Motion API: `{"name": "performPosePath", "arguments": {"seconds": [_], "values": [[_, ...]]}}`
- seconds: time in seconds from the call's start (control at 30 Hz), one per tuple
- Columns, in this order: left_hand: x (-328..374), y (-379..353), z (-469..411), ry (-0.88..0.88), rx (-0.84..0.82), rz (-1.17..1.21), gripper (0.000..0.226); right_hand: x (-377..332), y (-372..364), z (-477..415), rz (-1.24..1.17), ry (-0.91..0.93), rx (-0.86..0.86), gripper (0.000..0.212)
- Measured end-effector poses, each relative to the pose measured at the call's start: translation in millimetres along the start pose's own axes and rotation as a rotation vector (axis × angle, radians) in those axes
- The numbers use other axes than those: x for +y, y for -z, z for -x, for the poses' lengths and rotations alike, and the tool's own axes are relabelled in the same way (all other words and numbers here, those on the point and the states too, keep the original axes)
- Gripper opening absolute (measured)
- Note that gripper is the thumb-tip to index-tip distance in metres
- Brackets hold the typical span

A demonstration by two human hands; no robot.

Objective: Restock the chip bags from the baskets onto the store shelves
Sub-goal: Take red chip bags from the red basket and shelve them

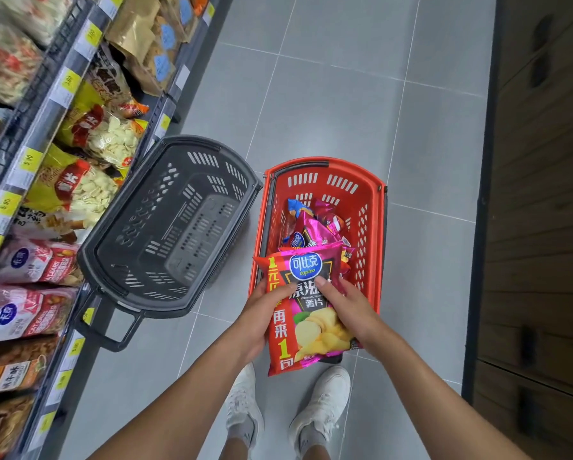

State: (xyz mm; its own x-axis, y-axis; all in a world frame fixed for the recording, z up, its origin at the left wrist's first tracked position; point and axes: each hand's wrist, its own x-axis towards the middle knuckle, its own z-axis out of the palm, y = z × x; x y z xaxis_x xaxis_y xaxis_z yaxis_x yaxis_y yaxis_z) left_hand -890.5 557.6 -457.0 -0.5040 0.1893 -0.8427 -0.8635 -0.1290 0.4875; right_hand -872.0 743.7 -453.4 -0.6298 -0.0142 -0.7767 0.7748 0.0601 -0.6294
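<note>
I hold a red and pink chip bag (306, 313) with a blue logo over the near end of the red basket (373, 207). My left hand (262, 313) grips its left edge with the thumb on the front. My right hand (348, 307) grips its right side, thumb across the front. More chip bags (315, 224), pink and blue, lie inside the red basket. The store shelves (29, 180) run along the left, stocked with snack bags behind yellow price tags.
A dark grey basket (179, 224) with nothing in it sits on the floor between the shelves and the red basket, its handle folded toward me. My white shoes (288, 406) stand below the bag. A dark wooden fixture (540, 227) lines the right. Grey tiled floor stretches ahead.
</note>
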Motion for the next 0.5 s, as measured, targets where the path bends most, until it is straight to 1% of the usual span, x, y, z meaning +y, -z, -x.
{"name": "performPosePath", "arguments": {"seconds": [0.07, 0.1, 0.13, 0.2, 0.23, 0.27, 0.37, 0.5], "values": [[-0.3, -2.8, -0.7, -0.037, 0.013, -0.035, 0.057, 7.7, -9.9, -1.4, 0.045, 0.075, 0.133, 0.075], [-1.5, -4.1, -2.2, -0.055, 0.024, -0.062, 0.062, 9.7, -14.1, -0.2, 0.072, 0.115, 0.177, 0.078], [-2.7, -4.8, -3.9, -0.073, 0.041, -0.080, 0.062, 11.0, -17.7, 0.8, 0.083, 0.134, 0.212, 0.074], [-2.4, -5.5, -5.0, -0.097, 0.076, -0.098, 0.061, 13.7, -22.0, 1.1, 0.049, 0.150, 0.244, 0.052], [-1.7, -4.8, -5.4, -0.090, 0.082, -0.101, 0.065, 12.6, -24.4, 2.6, 0.022, 0.154, 0.247, 0.043], [-1.1, -3.5, -5.8, -0.078, 0.079, -0.105, 0.069, 12.7, -26.1, 2.3, 0.002, 0.169, 0.252, 0.042], [1.2, -0.2, -5.0, -0.052, 0.039, -0.109, 0.075, 11.6, -30.9, 2.2, -0.011, 0.198, 0.275, 0.057], [2.7, 4.6, -3.9, -0.023, -0.010, -0.137, 0.068, 9.8, -34.2, 1.6, -0.042, 0.184, 0.289, 0.059]]}}
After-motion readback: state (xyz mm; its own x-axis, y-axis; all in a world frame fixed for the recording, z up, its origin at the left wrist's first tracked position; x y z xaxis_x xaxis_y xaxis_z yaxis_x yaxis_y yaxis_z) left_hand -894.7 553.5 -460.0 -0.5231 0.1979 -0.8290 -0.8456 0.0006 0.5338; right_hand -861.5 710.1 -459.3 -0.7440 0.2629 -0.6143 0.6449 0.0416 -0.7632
